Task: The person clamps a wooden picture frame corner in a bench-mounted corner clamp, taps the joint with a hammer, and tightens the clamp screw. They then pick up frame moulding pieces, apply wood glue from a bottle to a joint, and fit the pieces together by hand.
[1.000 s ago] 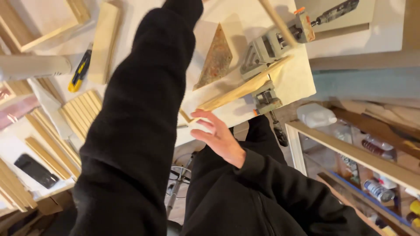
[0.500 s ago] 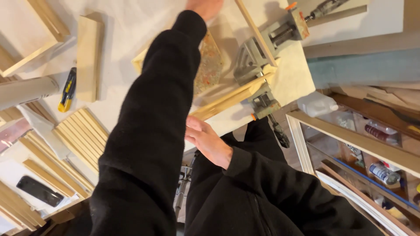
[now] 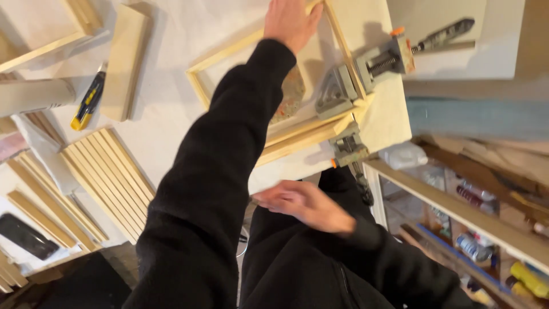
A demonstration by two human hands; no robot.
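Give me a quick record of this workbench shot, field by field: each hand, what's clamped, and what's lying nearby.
left hand: flat on the far rail of the wooden frame
right hand: blurred, off the bench, holds nothing
corner clamp: grips the frame's near right corner
utility knife: yellow and black, beside a wood block
wood strips: laid side by side

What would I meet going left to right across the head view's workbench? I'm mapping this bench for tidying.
Black phone → yellow utility knife → wooden block → left hand on the wooden frame → grey corner clamp.
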